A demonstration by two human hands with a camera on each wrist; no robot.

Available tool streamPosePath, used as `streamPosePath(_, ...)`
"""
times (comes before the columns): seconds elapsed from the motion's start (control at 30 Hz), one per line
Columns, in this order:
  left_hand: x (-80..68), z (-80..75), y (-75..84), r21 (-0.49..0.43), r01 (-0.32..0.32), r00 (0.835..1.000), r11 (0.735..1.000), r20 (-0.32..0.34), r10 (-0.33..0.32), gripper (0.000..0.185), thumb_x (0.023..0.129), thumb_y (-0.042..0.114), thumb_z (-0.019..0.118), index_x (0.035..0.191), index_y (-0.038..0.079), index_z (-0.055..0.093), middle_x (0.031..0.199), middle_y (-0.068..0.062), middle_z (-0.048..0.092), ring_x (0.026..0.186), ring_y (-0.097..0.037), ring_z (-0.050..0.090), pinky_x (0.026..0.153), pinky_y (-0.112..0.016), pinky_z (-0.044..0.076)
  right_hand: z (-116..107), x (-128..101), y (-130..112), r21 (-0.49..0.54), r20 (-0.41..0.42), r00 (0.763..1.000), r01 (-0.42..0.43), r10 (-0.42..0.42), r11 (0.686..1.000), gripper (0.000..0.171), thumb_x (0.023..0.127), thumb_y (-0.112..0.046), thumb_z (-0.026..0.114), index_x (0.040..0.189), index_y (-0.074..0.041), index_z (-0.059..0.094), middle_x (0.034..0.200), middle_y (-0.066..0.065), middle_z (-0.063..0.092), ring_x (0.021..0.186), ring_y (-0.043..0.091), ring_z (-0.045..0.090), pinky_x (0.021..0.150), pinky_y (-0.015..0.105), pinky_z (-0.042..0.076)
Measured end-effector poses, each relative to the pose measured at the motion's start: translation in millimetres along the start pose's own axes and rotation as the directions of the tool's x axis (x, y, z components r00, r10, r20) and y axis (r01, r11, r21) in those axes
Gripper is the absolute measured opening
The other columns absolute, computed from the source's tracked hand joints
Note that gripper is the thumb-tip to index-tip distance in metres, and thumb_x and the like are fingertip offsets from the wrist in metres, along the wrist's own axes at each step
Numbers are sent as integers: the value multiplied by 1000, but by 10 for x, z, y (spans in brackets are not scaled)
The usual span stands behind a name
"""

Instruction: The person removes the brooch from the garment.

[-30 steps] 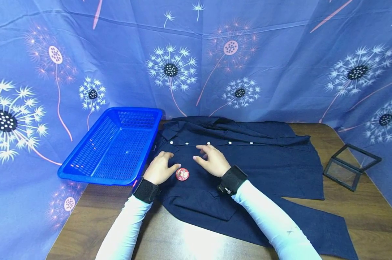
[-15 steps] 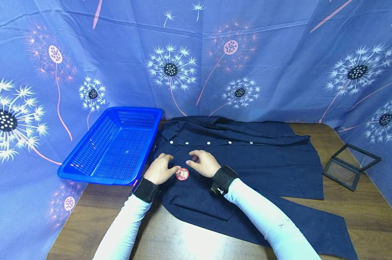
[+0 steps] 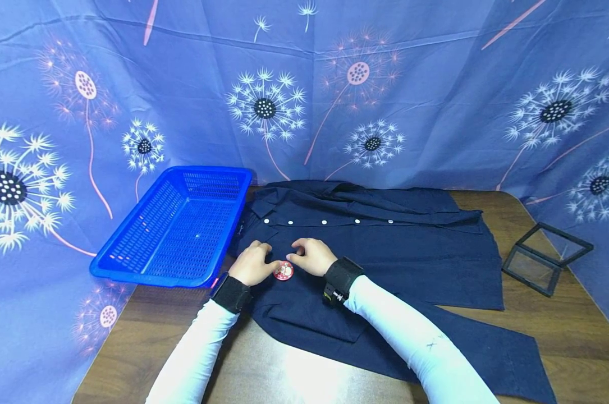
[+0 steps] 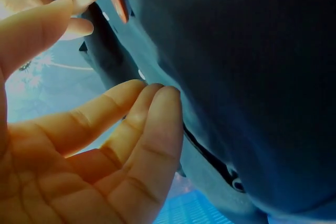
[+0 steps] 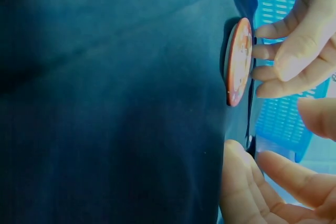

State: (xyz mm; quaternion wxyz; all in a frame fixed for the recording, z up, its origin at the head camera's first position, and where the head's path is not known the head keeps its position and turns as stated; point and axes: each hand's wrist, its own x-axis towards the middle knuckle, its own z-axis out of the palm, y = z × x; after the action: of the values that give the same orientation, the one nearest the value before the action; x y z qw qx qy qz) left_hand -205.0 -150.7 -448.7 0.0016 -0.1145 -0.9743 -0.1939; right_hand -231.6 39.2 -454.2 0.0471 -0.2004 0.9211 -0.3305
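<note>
A round red badge [image 3: 284, 270] with a printed picture lies flat on a dark navy shirt [image 3: 410, 258] spread over the table. The left hand [image 3: 253, 265] is at the badge's left side, its thumb tip overlapping the badge edge in the head view. Its fingertips touch the shirt, the thumb held apart from them, as the left wrist view shows. The right hand [image 3: 313, 257] hovers low to the upper right of the badge, fingers bent and thumb apart. In the right wrist view the badge [image 5: 240, 61] appears nearly edge-on, between shirt and left fingers.
A blue plastic basket [image 3: 170, 279] stands left of the shirt, close to its collar. To the right, an open black-framed clear case [image 3: 546, 261] sits on the wooden table [image 3: 147, 342]. A blue dandelion-print cloth [image 3: 304, 67] hangs behind.
The right hand has moved left and slightly down toward the badge, its thumb and fingers drawing closer together. The left hand has barely shifted; badge and shirt lie as before.
</note>
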Motion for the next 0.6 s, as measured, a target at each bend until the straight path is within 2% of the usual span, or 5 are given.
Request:
streamPosePath(0.2, -13, 13, 19, -4, -2, 1000, 1000, 0, 2, 51, 83, 37, 74, 111, -4, 66, 100, -19, 63, 92, -39, 65, 81, -49, 53, -5, 0, 27, 36, 0, 999, 51, -51, 998, 38, 87, -29, 67, 109, 2, 69, 77, 3, 66, 66, 12, 57, 63, 27, 46)
streamPosePath(0.27, -27, 9, 27, 2, -21, 1000, 1000, -22, 21, 51, 82, 39, 74, 107, -4, 67, 96, -18, 63, 88, -38, 66, 77, -48, 53, 0, 2, 41, 41, 8, 998, 59, -60, 997, 38, 87, -31, 67, 108, 1, 69, 76, 2, 65, 65, 11, 56, 61, 26, 45)
streamPosePath(0.37, -36, 7, 34, 10, -32, 999, 999, -32, 32, 50, 81, 39, 73, 105, -4, 67, 94, -17, 62, 85, -37, 65, 75, -47, 54, 17, 5, 48, 40, 17, 999, 50, -51, 998, 37, 86, -30, 68, 107, 1, 69, 75, 2, 65, 65, 11, 56, 60, 25, 44)
streamPosePath(0.43, -31, 14, 35, 12, -25, 999, 1000, -25, 25, 50, 81, 39, 73, 106, -4, 68, 94, -17, 62, 85, -36, 65, 75, -47, 54, 22, 6, 33, 33, 39, 999, 14, -15, 999, 35, 86, -26, 69, 109, 0, 69, 77, 4, 66, 66, 12, 57, 61, 26, 45)
streamPosePath(0.6, -4, 45, 42, 13, 22, 999, 1000, 27, -22, 49, 82, 37, 74, 110, -3, 68, 98, -18, 61, 90, -37, 64, 80, -49, 53, 45, 25, 24, -30, 59, 998, -17, 19, 999, 34, 86, -24, 69, 111, -2, 69, 79, 4, 66, 68, 11, 55, 61, 24, 42)
